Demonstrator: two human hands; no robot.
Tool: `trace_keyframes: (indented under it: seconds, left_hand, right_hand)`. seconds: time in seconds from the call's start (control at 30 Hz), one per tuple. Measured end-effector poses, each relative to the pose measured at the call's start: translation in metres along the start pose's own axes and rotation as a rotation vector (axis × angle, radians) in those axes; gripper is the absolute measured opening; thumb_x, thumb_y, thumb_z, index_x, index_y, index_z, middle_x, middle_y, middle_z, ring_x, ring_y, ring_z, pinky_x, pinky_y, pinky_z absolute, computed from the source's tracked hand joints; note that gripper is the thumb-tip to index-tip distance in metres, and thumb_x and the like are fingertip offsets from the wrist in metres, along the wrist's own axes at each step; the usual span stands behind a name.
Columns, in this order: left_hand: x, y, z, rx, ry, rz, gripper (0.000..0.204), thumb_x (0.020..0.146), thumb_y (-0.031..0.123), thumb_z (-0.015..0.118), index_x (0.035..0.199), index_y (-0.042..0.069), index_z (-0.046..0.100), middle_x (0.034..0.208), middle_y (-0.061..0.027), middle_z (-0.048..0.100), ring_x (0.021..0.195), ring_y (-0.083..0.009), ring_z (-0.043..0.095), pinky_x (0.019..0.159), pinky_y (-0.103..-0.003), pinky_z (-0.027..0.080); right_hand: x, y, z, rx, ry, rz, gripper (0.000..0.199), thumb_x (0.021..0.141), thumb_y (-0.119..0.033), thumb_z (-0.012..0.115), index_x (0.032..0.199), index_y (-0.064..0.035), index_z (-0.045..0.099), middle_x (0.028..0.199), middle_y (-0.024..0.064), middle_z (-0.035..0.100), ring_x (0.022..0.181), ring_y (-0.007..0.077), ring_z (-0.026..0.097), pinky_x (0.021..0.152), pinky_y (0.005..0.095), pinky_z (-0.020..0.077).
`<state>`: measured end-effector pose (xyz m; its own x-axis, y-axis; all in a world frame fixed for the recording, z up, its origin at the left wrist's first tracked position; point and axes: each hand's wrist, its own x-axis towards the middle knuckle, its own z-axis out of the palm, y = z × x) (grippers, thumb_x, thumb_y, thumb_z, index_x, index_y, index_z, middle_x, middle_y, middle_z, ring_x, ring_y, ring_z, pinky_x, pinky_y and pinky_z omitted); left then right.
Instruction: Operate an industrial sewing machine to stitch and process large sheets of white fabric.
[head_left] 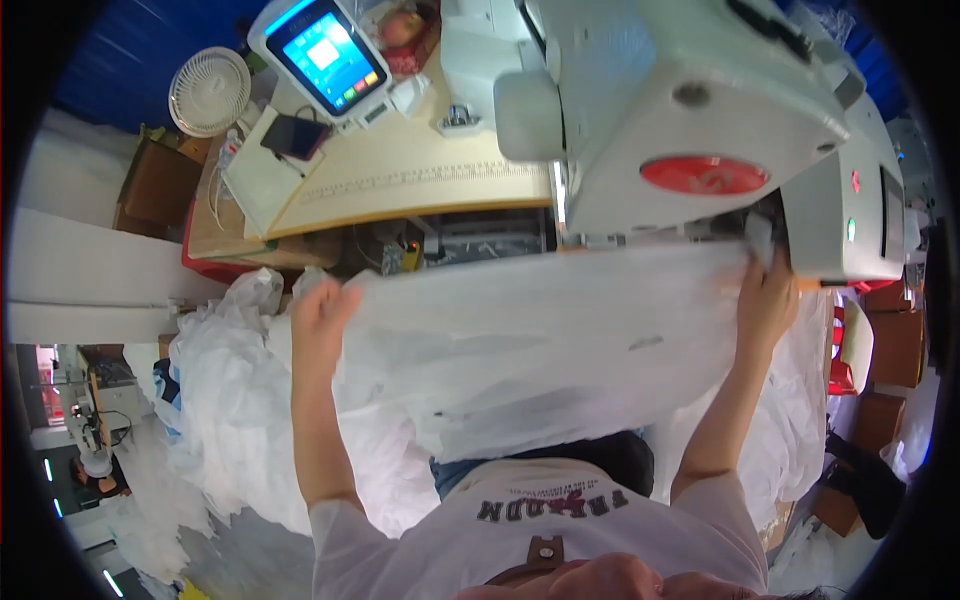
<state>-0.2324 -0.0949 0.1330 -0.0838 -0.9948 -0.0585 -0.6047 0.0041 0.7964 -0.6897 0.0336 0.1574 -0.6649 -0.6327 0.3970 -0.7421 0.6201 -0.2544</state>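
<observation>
A wide piece of thin white fabric (560, 340) is stretched between my hands, its far edge pulled nearly straight below the sewing machine (640, 110). My left hand (325, 305) is closed on the fabric's left corner, slightly blurred. At the other end, close to the machine's needle area, my right hand (768, 305) grips the right corner. A small pale flap sticks up above its fingers. The cloth hangs toward my lap, over my dark trousers.
Heaps of white fabric (240, 380) lie to the left and right. A lit control screen (328, 55), a phone (295, 136) and a white round fan (209, 92) stand around the cream worktop (420, 185) with its ruler scale. Cardboard boxes (893, 345) are at the right.
</observation>
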Motion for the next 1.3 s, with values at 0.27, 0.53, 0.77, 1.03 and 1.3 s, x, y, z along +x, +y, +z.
trace_keyframes:
  seconds: [0.27,0.53,0.77,1.03,1.3]
  left_hand:
    - [0.021,-0.079,0.014,-0.053,0.404,0.309,0.008,0.08,0.009,0.063,0.085,0.004,0.061,0.082,-0.0008,0.059,0.082,-0.0081,0.053,0.071,-0.021,0.041]
    - [-0.058,-0.144,-0.049,-1.085,-0.057,-0.445,0.012,0.072,0.001,0.067,0.082,0.003,0.061,0.073,-0.0076,0.06,0.055,-0.0129,0.053,0.05,-0.026,0.043]
    - [-0.081,-0.124,-0.137,-0.565,-0.026,-0.161,0.004,0.077,0.003,0.065,0.077,0.001,0.061,0.058,-0.0032,0.056,0.047,-0.0093,0.048,0.044,-0.023,0.038]
    - [-0.023,-0.075,-0.088,0.055,1.011,0.375,0.019,0.084,-0.001,0.049,0.1,-0.003,0.06,0.096,-0.0084,0.062,0.086,-0.0151,0.058,0.08,-0.025,0.046]
    - [0.015,-0.116,-0.02,0.225,0.403,0.455,0.026,0.079,-0.004,0.052,0.103,-0.001,0.061,0.1,-0.0081,0.061,0.094,-0.0142,0.055,0.073,-0.027,0.048]
  right_hand:
    - [0.008,0.004,0.043,-0.001,0.273,-0.121,0.041,0.084,-0.023,0.052,0.114,0.0051,0.047,0.117,0.0259,0.048,0.11,0.0411,0.04,0.092,0.0496,0.0302]
    - [-0.031,-0.011,-0.001,0.271,0.28,-0.175,0.035,0.086,-0.02,0.056,0.109,0.0055,0.049,0.114,0.0216,0.051,0.105,0.0318,0.047,0.091,0.0392,0.0357]
    - [-0.025,-0.06,-0.008,0.487,-0.042,-0.251,0.026,0.083,-0.016,0.062,0.101,0.0018,0.055,0.1,0.0126,0.06,0.093,0.0242,0.056,0.085,0.031,0.0409]
    - [-0.026,-0.093,-0.002,0.167,-0.339,-0.318,0.034,0.08,-0.028,0.065,0.097,0.0014,0.06,0.097,0.0145,0.063,0.086,0.0279,0.058,0.081,0.0344,0.0442]
    - [-0.039,-0.037,-0.017,0.716,-0.564,0.25,0.025,0.073,-0.022,0.069,0.078,0.001,0.063,0.073,0.0138,0.062,0.073,0.0224,0.058,0.07,0.0297,0.0448]
